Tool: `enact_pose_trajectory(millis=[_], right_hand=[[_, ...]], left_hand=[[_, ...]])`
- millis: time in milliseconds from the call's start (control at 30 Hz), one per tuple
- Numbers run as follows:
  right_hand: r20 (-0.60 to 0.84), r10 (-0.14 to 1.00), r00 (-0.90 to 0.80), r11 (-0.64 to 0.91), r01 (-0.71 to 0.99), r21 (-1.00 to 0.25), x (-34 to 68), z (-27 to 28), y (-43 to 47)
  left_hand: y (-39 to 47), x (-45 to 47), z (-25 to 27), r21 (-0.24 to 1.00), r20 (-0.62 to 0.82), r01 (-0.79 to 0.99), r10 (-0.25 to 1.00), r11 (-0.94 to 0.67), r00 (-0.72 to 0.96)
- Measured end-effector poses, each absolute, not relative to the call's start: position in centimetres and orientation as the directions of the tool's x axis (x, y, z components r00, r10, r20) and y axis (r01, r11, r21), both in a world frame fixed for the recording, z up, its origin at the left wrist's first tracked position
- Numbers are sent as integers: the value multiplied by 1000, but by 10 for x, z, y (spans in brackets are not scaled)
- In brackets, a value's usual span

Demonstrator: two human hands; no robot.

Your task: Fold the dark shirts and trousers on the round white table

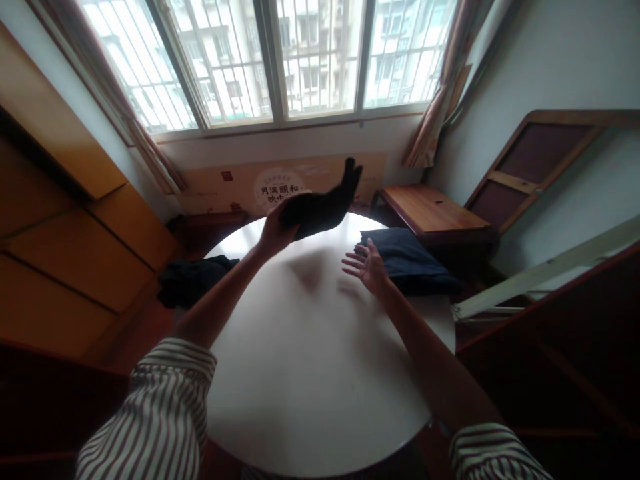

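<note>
My left hand is closed on a black cloth, which it holds up above the far part of the white round table. The cloth is bunched at my grip, and its free end bends upward to the right; what kind of garment it is I cannot make out. My right hand is open with its fingers spread, in front of the left edge of a dark blue folded garment at the table's right side. Whether my right hand touches that garment I cannot tell.
A crumpled dark cloth lies at the table's left edge. Beyond the table to the right stands a small wooden table. Orange-brown cabinets line the left wall, and a barred window fills the back.
</note>
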State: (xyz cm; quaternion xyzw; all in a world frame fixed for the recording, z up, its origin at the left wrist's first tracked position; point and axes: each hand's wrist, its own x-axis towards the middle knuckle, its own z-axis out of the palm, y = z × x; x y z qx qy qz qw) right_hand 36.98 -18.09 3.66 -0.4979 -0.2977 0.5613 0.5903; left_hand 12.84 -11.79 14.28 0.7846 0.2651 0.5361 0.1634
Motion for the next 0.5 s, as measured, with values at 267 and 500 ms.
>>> enact_pose_trajectory(millis=[267, 500], right_hand=[[-399, 916, 40, -376, -263, -889, 372, 40, -187], [-128, 978, 162, -190, 461, -867, 363, 28, -195]], left_hand=[[-253, 67, 17, 523, 163, 247, 381, -815, 910], [-283, 53, 15, 346, 148, 423, 494, -837, 857]])
